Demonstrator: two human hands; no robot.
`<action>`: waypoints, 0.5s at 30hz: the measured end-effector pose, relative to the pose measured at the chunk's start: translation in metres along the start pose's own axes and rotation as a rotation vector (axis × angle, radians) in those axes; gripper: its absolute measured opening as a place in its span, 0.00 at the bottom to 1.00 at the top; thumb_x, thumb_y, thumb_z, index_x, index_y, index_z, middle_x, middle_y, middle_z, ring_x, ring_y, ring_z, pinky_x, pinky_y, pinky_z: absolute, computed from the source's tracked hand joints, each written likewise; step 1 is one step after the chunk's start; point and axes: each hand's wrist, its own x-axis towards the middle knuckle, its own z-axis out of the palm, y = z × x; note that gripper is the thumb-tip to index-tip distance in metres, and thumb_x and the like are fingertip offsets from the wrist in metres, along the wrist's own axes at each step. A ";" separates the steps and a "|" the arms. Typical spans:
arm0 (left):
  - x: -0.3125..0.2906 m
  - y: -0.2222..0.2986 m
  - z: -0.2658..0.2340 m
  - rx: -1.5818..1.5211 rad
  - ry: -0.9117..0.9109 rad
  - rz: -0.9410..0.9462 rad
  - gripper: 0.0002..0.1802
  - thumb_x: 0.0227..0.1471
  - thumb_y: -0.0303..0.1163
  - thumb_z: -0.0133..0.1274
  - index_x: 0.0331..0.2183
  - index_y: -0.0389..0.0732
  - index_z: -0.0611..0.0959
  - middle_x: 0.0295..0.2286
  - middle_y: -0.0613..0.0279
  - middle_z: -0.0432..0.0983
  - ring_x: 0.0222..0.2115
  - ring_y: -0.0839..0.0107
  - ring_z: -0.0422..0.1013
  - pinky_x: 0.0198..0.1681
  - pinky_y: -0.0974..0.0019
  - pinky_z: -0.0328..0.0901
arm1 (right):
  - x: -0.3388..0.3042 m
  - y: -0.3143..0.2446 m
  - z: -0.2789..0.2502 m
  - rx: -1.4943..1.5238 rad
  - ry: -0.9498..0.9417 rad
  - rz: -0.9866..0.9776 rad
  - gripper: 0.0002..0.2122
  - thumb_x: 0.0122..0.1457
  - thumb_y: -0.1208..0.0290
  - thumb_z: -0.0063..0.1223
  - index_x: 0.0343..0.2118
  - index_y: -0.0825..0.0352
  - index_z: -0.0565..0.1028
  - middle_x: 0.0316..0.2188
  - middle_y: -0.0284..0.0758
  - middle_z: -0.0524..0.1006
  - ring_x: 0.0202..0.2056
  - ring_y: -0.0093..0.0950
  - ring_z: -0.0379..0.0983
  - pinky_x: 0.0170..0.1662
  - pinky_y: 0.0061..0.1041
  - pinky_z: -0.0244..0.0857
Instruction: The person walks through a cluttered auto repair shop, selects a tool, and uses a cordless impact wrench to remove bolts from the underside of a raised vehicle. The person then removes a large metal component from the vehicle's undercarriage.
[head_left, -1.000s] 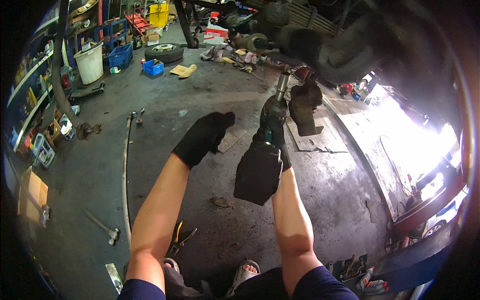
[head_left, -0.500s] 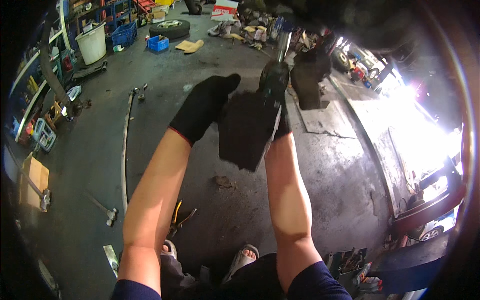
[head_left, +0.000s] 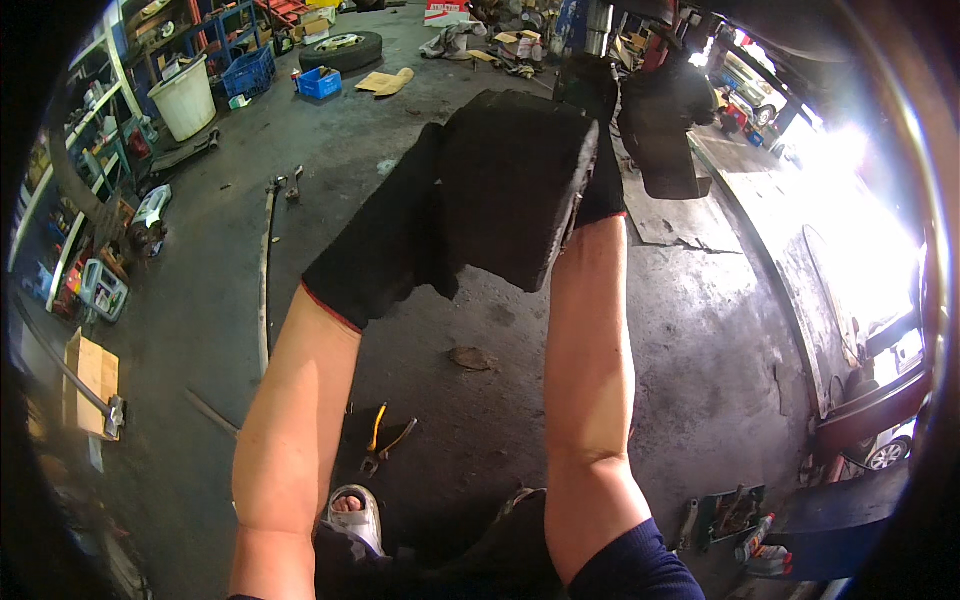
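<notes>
A dark, block-shaped part [head_left: 515, 185] is up in front of me, flat face toward me and a pale, rough edge on its right. My left hand [head_left: 385, 225], in a black glove with a red cuff edge, is closed against its left side. Gloved the same way, my right hand [head_left: 601, 195] is behind the right edge, its fingers mostly hidden by the part. Just beyond are a dark cylindrical piece [head_left: 587, 85] below a shiny metal rod [head_left: 597, 32], and a dark hanging plate-like piece [head_left: 668, 130].
Pliers [head_left: 385, 440] with a yellow handle lie near my feet. A long metal bar [head_left: 266, 270] is on the floor at left. Beyond stand a white bucket [head_left: 185, 98], a blue crate [head_left: 319, 84] and a tyre [head_left: 342, 51]. At lower right sits a tool tray [head_left: 733, 512].
The block-shaped part has moved up and away from me, nearer the cylindrical piece. My left hand has gone from beside it to closed against its left side. The view has shifted slightly.
</notes>
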 end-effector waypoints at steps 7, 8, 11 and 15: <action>0.010 -0.038 0.009 0.388 -0.144 0.298 0.22 0.62 0.50 0.49 0.47 0.42 0.76 0.33 0.62 0.73 0.30 0.71 0.68 0.32 0.65 0.64 | -0.002 0.005 -0.011 0.002 0.028 0.009 0.14 0.64 0.52 0.53 0.30 0.57 0.72 0.21 0.30 0.72 0.19 0.28 0.69 0.23 0.31 0.68; 0.013 -0.044 0.009 0.463 -0.153 0.404 0.22 0.62 0.49 0.49 0.47 0.41 0.76 0.34 0.62 0.73 0.31 0.70 0.68 0.33 0.64 0.64 | -0.005 0.007 -0.013 0.002 0.035 0.014 0.14 0.64 0.52 0.53 0.30 0.57 0.72 0.21 0.30 0.72 0.19 0.28 0.69 0.23 0.31 0.68; 0.022 -0.055 0.009 0.609 -0.133 0.639 0.22 0.61 0.46 0.50 0.50 0.41 0.74 0.37 0.60 0.72 0.34 0.69 0.67 0.36 0.64 0.64 | -0.016 0.013 -0.020 0.001 0.060 0.032 0.14 0.64 0.52 0.53 0.30 0.57 0.72 0.21 0.30 0.72 0.19 0.28 0.69 0.23 0.31 0.68; 0.029 -0.061 0.003 0.703 -0.094 0.802 0.23 0.60 0.41 0.52 0.53 0.40 0.72 0.41 0.58 0.71 0.38 0.67 0.67 0.41 0.63 0.63 | -0.032 0.021 -0.029 -0.003 0.095 0.052 0.14 0.64 0.52 0.53 0.30 0.57 0.72 0.21 0.30 0.71 0.19 0.28 0.69 0.23 0.31 0.68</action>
